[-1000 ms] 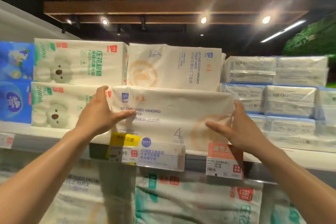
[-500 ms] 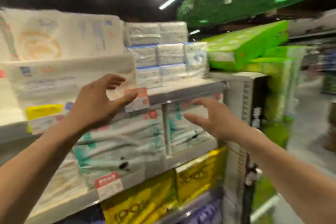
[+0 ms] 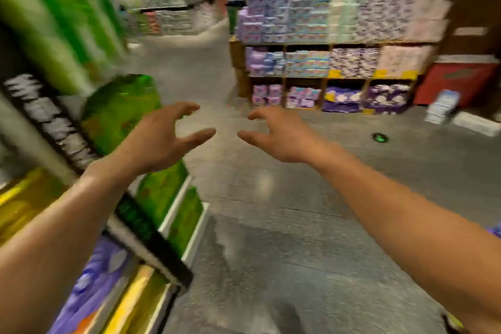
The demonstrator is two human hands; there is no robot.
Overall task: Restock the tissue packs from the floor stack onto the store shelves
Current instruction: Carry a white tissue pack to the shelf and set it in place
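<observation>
- Since half a second ago the view has swung right, off the shelf face. The tissue pack that was set there is out of sight, and both hands, then in front of the shelf, now hang over the open aisle.
- Far left: the shelf (image 3: 54,122) end slants down the frame, badly blurred. Green packs (image 3: 119,111) sit against it, with yellow packs (image 3: 24,206) lower down.
- Left hand (image 3: 160,141): raised in front of the green packs, thumb out, fingers spread and loosely curved. It holds nothing.
- Right hand (image 3: 282,135): just beside the left one, thumbs pointing at each other with a gap between. It has the same loose, half-spread shape and is also empty.
- Middle: grey floor (image 3: 271,225) lies below both hands. Beyond it stands a display (image 3: 339,22) of pastel packs, well apart from them.
- Far right: a small pile (image 3: 443,106) of pale packs rests on the floor by a red bin (image 3: 455,81), with a flat white pack (image 3: 477,123) just beside it. This is probably the floor stack, though the blur leaves that unsure.
- What the next move turns on: the pile lies ahead and to the right of both hands, well apart from them, so the right hand is the nearer. The flat pack's long side seems to run across the view, dipping to the right. A hold at its two ends would likely call for turning further right and stepping in first.
</observation>
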